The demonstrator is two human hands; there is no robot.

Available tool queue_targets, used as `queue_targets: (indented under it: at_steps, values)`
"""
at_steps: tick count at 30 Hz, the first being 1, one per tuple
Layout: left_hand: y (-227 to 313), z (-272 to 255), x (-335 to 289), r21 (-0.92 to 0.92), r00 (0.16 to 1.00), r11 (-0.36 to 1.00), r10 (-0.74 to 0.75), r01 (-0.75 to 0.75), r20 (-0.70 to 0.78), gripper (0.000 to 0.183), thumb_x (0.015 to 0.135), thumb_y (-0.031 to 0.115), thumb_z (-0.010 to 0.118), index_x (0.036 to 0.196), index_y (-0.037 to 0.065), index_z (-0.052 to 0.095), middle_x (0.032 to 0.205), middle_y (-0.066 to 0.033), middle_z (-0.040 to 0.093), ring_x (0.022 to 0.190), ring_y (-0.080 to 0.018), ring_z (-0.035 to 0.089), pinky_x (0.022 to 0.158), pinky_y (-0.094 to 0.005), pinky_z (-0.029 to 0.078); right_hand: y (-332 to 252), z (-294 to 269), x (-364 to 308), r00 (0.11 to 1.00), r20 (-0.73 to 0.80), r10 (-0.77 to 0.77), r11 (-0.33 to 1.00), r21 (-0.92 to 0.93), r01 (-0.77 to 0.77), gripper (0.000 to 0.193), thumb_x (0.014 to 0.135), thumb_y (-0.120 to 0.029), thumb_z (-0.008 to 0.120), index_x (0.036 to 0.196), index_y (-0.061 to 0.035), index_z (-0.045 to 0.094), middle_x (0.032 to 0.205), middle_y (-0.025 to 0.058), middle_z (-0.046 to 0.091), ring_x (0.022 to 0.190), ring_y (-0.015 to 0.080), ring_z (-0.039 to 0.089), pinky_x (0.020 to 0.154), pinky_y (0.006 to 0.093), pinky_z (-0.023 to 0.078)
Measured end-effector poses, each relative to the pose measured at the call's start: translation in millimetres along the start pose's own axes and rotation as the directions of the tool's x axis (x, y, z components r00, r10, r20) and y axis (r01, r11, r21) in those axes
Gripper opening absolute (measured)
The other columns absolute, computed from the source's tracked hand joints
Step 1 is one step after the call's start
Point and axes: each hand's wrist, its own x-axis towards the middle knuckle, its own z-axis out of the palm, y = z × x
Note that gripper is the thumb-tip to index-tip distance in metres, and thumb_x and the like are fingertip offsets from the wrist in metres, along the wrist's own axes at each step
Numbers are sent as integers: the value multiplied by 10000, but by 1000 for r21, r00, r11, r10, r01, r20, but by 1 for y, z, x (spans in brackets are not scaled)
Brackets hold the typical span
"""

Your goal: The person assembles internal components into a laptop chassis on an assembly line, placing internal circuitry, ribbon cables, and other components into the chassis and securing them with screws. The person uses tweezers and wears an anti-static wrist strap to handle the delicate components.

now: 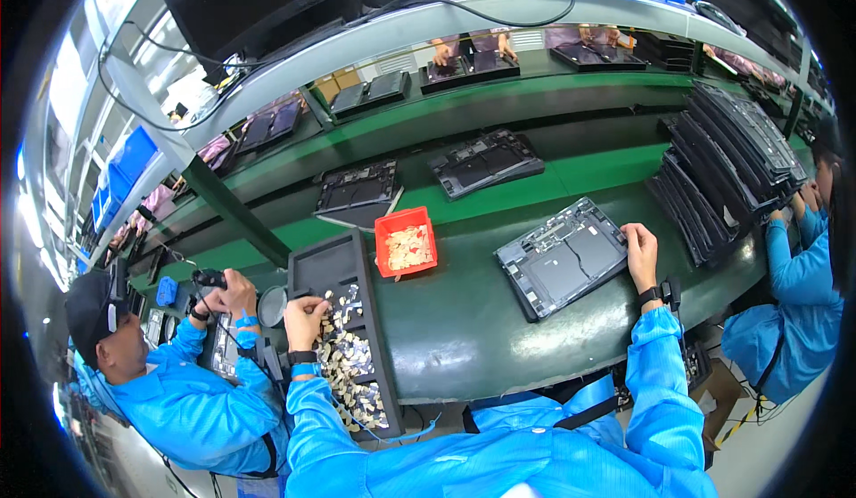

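My left hand point(306, 321) is over the black compartment tray point(323, 271) on the left, its thumb and fingers pinched together. What they hold, if anything, is too small to make out. Many small beige and silvery pieces point(352, 355) lie in the tray's nearer compartments. At the right, my right hand point(640, 253) grips the right edge of an opened laptop base point(566, 262), which lies tilted on the green bench with its battery and circuit board showing. Between tray and laptop base stands a red bin point(382, 241) with pale flat pieces inside.
Opened device bases point(486, 164) rest beyond the bench top. A tall leaning stack of dark panels point(727, 168) stands at the right. Co-workers in blue sit close on both sides; the left one point(192, 409) holds a dark tool. A metal frame point(401, 30) crosses overhead.
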Motion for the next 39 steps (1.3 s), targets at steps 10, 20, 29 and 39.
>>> queue_targets:
  at_steps: [10, 20, 29, 39]
  values:
    - [55, -21, 5, -407, 983, 913, -54, -24, -177, 269, 872, 224, 808, 946, -32, 772, 980, -127, 779, 877, -170, 727, 825, -324, 546, 24, -6, 11, 998, 69, 4, 998, 61, -8, 289, 1066, -197, 516, 1091, 34, 688, 1008, 59, 691, 921, 147, 618, 835, 289, 486]
    - [258, 73, -42, -913, 957, 400, 229, 76, 180, 159, 998, 104, 669, 990, -25, 761, 1037, -78, 738, 1051, -148, 668, 938, -298, 522, -123, 62, -32, 910, 348, -224, 968, 184, 168, 261, 1009, -92, 616, 1240, 15, 674, 1207, 122, 702, 1092, 180, 658, 970, 318, 503]
    - [335, 196, -104, -868, 915, 344, 56, 357, 399, 189, 964, 93, 720, 1078, -57, 732, 1135, -113, 731, 955, -127, 685, 820, -264, 550, -122, 84, -92, 869, 488, 87, 812, 470, -346, 326, 1028, -105, 629, 1316, 46, 647, 1192, 106, 732, 1045, 122, 659, 902, 287, 546]
    - [339, 180, -122, -752, 952, 653, 280, -92, 127, 270, 947, 28, 716, 1195, -80, 712, 1018, -124, 764, 902, -145, 725, 796, -268, 588, -100, 65, -114, 848, 528, 43, 748, 546, -377, 275, 1035, -69, 592, 1267, 51, 679, 946, 76, 752, 897, 117, 684, 840, 271, 550]
